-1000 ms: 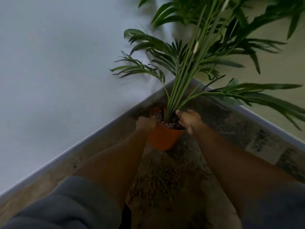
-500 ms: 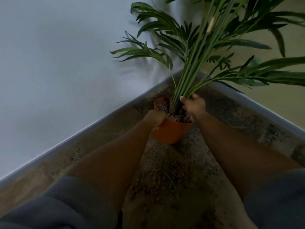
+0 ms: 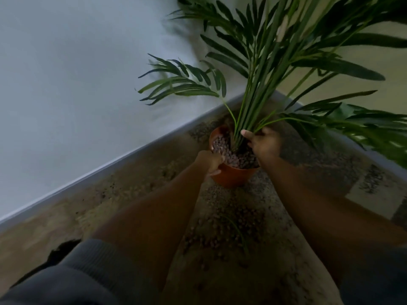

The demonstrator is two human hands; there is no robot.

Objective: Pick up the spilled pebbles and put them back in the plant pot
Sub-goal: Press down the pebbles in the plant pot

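An orange plant pot (image 3: pixel 231 178) stands on the floor in a corner, filled with brown pebbles (image 3: pixel 229 154) around a green palm plant (image 3: pixel 259 89). My left hand (image 3: pixel 210 160) grips the pot's near-left rim. My right hand (image 3: pixel 263 143) holds the base of the plant stems at the pot's right side. Several spilled pebbles (image 3: pixel 222 230) lie scattered on the floor between my forearms, with a thin loose leaf (image 3: pixel 239 234) among them.
A pale wall with a grey skirting board (image 3: pixel 123 155) runs along the left. A second wall and skirting (image 3: pixel 374 155) close the corner on the right. Fronds hang over the right side. The floor is patterned brown.
The view has shifted slightly and the plant now leans a little differently. Both hands stay on the pot and stems as before.
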